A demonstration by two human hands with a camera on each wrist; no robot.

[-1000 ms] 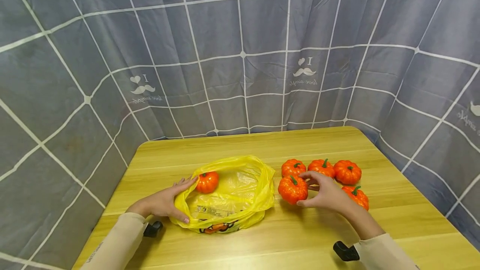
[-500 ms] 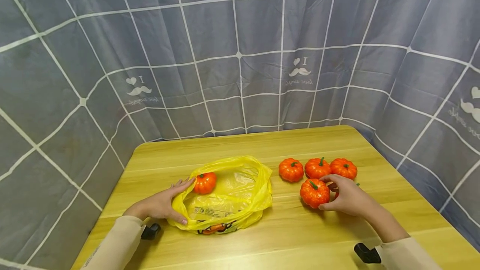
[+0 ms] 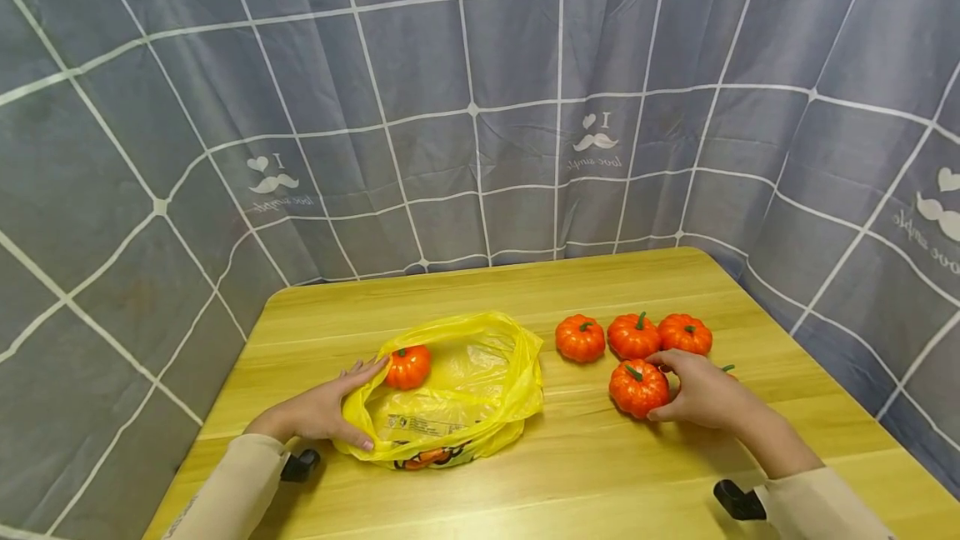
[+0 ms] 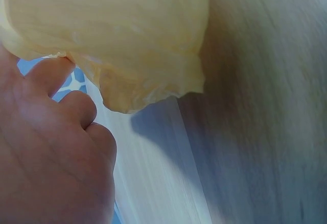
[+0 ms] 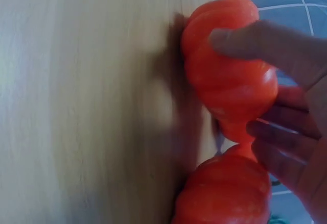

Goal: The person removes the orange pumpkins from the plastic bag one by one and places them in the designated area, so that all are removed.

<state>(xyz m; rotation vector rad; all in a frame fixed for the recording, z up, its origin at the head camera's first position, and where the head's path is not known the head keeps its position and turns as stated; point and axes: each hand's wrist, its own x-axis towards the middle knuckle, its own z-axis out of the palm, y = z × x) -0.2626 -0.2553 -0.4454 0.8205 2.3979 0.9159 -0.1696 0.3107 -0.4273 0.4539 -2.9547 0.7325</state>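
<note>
A yellow plastic bag [image 3: 480, 432] lies with its mouth open towards the head camera, one small orange pumpkin [image 3: 410, 367] inside at its left. My left hand [image 3: 318, 407] holds the bag's left rim, thumb towards the front and fingers towards the back; the left wrist view shows bent fingers [image 4: 76, 106] against the plastic. With thumb and fingers my right hand [image 3: 708, 394] grips another small pumpkin [image 3: 638, 390], low over the table, its green stem up. In the right wrist view, the thumb lies across this pumpkin's [image 5: 225, 76] ribbed side.
Behind the gripped pumpkin stand a left pumpkin [image 3: 580, 339], a middle pumpkin [image 3: 632, 337] and a right pumpkin [image 3: 686, 335] in a row. One more stem [image 3: 728, 368] shows past my right hand, its pumpkin mostly hidden. A grey checked curtain [image 3: 450, 148] surrounds the wooden table [image 3: 570, 490].
My right hand has carried its pumpkin rightwards, away from the bag, and lower beside the other pumpkins. The left hand stays at the bag's rim. The head view has shifted slightly.
</note>
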